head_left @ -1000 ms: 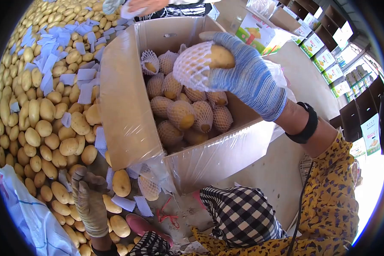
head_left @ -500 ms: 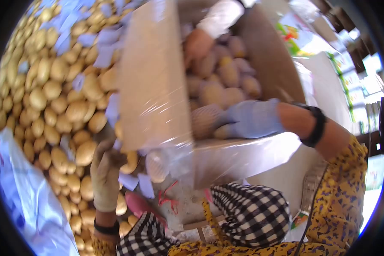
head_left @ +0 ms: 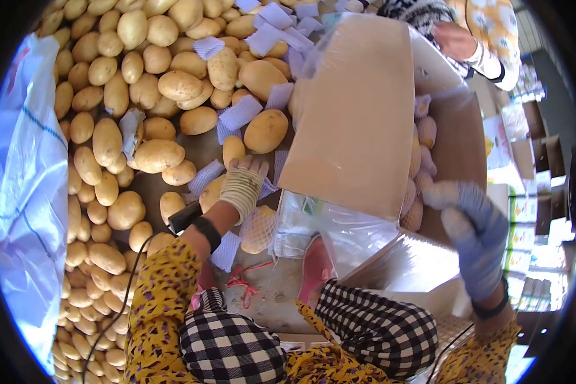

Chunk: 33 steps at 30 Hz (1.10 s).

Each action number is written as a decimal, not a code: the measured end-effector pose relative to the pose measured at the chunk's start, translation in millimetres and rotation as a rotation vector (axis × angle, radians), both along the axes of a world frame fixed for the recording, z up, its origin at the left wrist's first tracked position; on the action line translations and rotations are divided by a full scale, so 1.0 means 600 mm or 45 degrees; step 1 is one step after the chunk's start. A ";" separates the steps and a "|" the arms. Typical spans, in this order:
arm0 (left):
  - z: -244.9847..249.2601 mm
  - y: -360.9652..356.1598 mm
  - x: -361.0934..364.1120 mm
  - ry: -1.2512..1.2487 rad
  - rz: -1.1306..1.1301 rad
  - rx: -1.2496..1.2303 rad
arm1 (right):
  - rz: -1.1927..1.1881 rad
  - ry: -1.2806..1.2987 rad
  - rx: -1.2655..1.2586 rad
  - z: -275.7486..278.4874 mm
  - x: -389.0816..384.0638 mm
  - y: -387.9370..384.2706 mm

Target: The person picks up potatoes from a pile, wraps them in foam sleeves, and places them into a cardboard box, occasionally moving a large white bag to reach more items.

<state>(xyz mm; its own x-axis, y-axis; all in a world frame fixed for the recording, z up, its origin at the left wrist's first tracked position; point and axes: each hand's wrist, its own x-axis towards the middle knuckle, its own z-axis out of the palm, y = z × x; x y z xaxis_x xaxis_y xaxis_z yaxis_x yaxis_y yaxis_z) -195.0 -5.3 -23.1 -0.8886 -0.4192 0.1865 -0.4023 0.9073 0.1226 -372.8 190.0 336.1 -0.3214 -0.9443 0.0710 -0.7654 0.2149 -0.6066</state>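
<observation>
My left hand (head_left: 244, 182), in a pale glove, lies palm down among the potatoes. Its fingers stretch forward beside a potato (head_left: 233, 151) and a purple foam sleeve (head_left: 206, 176); its palm side is hidden. Just below the wrist rests a potato in a white foam net (head_left: 258, 229). My right hand (head_left: 470, 230), in a blue-grey glove, hovers over the near right side of the cardboard box (head_left: 358, 115). Its fingers and thumb are apart with nothing between them. Inside the box, net-wrapped potatoes (head_left: 413, 214) show past the raised flap.
A large heap of potatoes (head_left: 118, 211) spreads to the left, with loose foam sleeves (head_left: 272, 29) on top. White-blue plastic sheeting (head_left: 29, 192) borders it. Another person's hand (head_left: 454, 41) is beyond the box. Red string (head_left: 242, 285) lies on the floor by my feet.
My right hand has come out of the box, away from the wrapped potatoes. My left hand has reached farther forward. The view has shifted, and the other person's hand has left the box.
</observation>
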 end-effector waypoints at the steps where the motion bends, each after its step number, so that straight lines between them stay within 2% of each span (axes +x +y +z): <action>1: -0.012 0.006 -0.003 -0.156 -0.044 -0.030 | 0.042 0.010 0.008 0.005 0.014 -0.001; 2: -0.017 0.008 -0.006 -0.318 -0.097 -0.060 | 0.077 0.015 0.016 0.009 0.025 -0.002; 3: -0.021 0.007 -0.006 -0.416 -0.110 0.079 | 0.128 0.035 0.018 0.008 0.031 -0.004; 6: -0.005 -0.009 0.025 0.010 0.052 0.447 | 0.254 0.089 0.001 -0.003 0.045 -0.009; 7: 0.016 -0.006 0.036 0.214 0.196 0.747 | 0.290 0.121 -0.009 -0.005 0.051 -0.014; 9: 0.138 0.004 0.065 0.613 0.482 1.333 | 0.398 0.191 0.029 -0.004 0.059 -0.024; 11: 0.239 0.022 0.087 0.765 0.211 1.512 | 0.489 0.300 -0.031 -0.021 0.083 -0.038; 13: 0.327 0.057 0.104 0.565 0.093 1.839 | 0.606 0.390 -0.086 -0.045 0.112 -0.053; 14: 0.347 0.071 0.109 0.593 -0.074 1.748 | 0.680 0.422 -0.112 -0.059 0.127 -0.061; 15: 0.363 0.082 0.114 0.617 -0.235 1.652 | 0.756 0.453 -0.140 -0.065 0.138 -0.066; 17: 0.376 0.089 0.125 0.603 -0.378 1.649 | 0.839 0.669 -0.091 -0.061 0.150 -0.060; 20: 0.382 0.095 0.132 0.616 -0.348 1.928 | 0.921 0.883 -0.150 -0.057 0.153 -0.049; 22: 0.389 0.099 0.133 0.744 -0.340 2.076 | 0.913 0.973 -0.128 -0.046 0.164 -0.043; 25: 0.386 0.083 0.140 0.561 -0.407 1.924 | 0.837 0.845 0.151 -0.042 0.172 -0.047; 28: 0.341 0.041 0.129 0.626 -0.306 2.219 | 0.545 0.395 0.145 -0.036 0.180 -0.048; 30: 0.276 0.003 0.112 0.630 0.143 1.615 | 0.438 0.095 0.079 -0.046 0.170 -0.049; 32: 0.165 -0.051 0.086 0.274 0.326 0.843 | 0.385 -0.070 0.093 -0.043 0.161 -0.051; 33: 0.137 -0.064 0.072 0.116 0.286 0.736 | 0.387 -0.092 0.138 -0.038 0.158 -0.051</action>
<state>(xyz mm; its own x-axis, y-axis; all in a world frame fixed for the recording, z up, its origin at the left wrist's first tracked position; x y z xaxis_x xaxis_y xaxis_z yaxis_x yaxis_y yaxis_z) -151.8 -43.8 59.1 -0.7582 -0.6497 -0.0551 -0.5403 0.5787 0.6110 -277.7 159.6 313.0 -0.0240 -0.9986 -0.0476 -0.7601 0.0492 -0.6479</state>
